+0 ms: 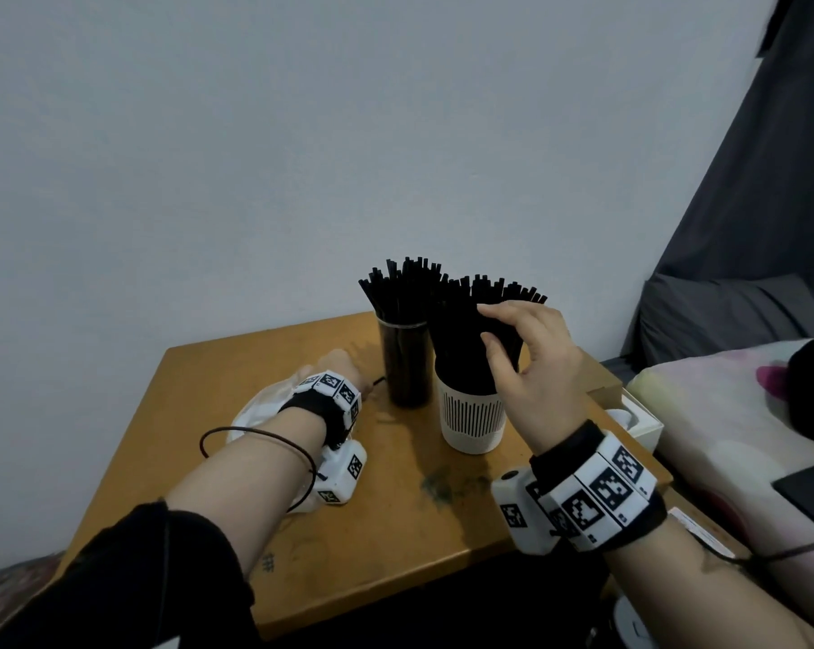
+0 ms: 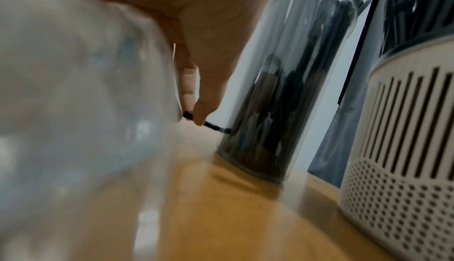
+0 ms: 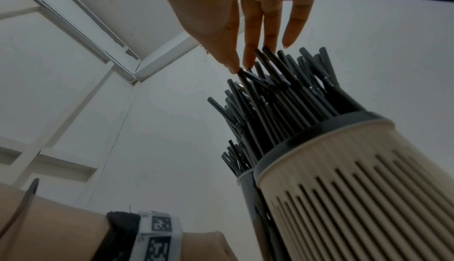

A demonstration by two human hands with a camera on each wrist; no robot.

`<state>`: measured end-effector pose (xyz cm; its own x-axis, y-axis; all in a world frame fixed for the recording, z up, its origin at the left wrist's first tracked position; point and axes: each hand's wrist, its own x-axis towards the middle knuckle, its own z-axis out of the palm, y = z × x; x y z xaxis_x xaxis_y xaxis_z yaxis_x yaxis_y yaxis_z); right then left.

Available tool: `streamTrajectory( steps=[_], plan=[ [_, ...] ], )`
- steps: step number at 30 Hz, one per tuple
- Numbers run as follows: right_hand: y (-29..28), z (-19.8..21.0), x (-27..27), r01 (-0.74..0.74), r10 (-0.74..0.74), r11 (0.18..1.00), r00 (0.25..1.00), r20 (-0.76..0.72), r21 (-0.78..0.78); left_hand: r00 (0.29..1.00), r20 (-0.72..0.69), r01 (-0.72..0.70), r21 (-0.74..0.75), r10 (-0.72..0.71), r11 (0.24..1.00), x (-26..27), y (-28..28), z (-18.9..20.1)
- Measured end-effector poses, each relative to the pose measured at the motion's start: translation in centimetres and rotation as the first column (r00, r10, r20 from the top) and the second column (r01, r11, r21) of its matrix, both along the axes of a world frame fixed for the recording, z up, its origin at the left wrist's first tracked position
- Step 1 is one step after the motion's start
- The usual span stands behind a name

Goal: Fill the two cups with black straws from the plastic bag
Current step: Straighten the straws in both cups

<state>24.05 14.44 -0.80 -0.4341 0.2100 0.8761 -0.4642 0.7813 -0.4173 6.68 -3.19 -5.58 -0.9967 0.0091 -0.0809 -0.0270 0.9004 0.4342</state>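
Observation:
A clear tall cup [image 1: 405, 367] and a white slotted cup [image 1: 473, 416] stand side by side on the wooden table [image 1: 395, 531], both packed with upright black straws [image 1: 456, 320]. My left hand [image 1: 337, 365] lies over the crumpled plastic bag [image 1: 260, 409]; in the left wrist view its thumb and a finger [image 2: 194, 113] pinch one black straw [image 2: 213, 126] low beside the clear cup [image 2: 282, 90]. My right hand [image 1: 484, 325] hovers at the white cup's straws with fingers straight. In the right wrist view the thumb and index tips [image 3: 240, 68] touch straw tops [image 3: 270, 82].
The table stands against a pale wall. An open white box [image 1: 639, 421] sits at the table's right edge, and a bed with bedding [image 1: 733, 414] lies further right. The white cup [image 2: 405, 148] stands close to the right of the clear cup.

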Motion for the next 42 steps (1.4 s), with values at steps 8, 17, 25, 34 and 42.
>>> streamTrajectory(
  steps=[8, 17, 25, 34, 42],
  plan=[
    [0.5, -0.6, -0.2, 0.055, -0.054, 0.999, 0.993, 0.105, 0.001, 0.981, -0.139, -0.049, 0.484, 0.132, 0.874, 0.6, -3.1, 3.0],
    [-1.5, 0.8, 1.5, -0.004, 0.005, 1.0, 1.0, 0.018, -0.008, 0.911, -0.373, 0.112, 0.637, 0.178, 0.763, 5.1, -6.3, 6.6],
    [-4.8, 4.6, 3.0, -0.26, 0.288, 0.951, 0.941, 0.178, -0.166, 0.827, -0.53, 0.303, 0.701, 0.187, 0.646, 12.3, -9.3, 9.6],
    [-5.0, 9.3, 1.2, -0.413, 0.528, 0.586, 0.847, -0.058, -0.697, 0.839, -0.544, 0.39, 0.62, 0.016, 0.681, 16.6, -8.5, 9.1],
    [-4.7, 11.5, 0.8, -0.492, 0.549, 0.683, 0.833, -0.065, -0.539, 0.863, -0.506, 0.383, 0.628, -0.019, 0.677, 16.0, -6.0, 7.3]
  ],
)
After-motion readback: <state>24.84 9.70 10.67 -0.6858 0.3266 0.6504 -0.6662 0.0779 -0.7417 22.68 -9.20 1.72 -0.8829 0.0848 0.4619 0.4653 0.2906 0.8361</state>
